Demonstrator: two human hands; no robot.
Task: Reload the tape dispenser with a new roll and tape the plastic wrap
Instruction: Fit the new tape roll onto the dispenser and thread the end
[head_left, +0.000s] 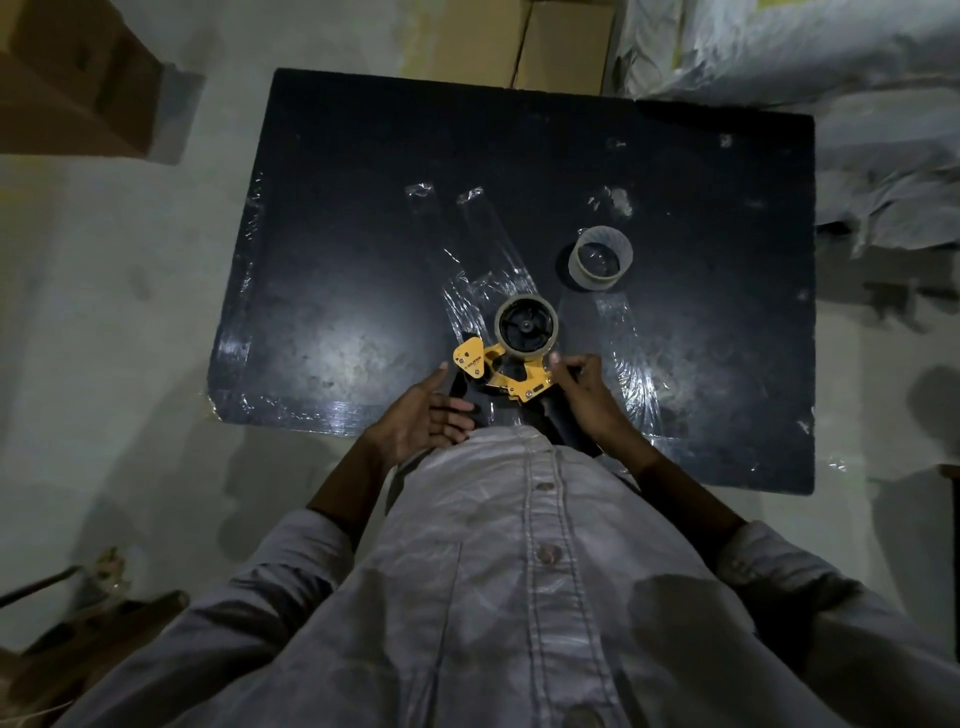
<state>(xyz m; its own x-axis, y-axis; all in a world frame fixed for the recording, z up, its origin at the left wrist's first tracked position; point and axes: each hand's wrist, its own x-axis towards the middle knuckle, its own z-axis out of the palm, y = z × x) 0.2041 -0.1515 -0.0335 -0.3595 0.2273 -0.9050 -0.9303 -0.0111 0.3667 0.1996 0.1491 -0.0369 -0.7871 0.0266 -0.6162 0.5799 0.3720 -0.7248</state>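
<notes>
While right hand (582, 395) grips black handle, left hand (426, 415) cupped half-open against yellow-and-black tape dispenser (501, 371) between them. Dispenser long axis runs away from person, loaded roll end (527, 327) pointing far. One dispenser, one empty translucent tape core (602, 257) upright beyond, well apart, on black plastic-wrapped bench (363, 208).

Glossy yellow metal tape dispenser (498, 371) above a black board (363, 234) under shiny, wrinkled clear plastic wrap (631, 358); crumpled grey cloth shirt (519, 571).
</notes>
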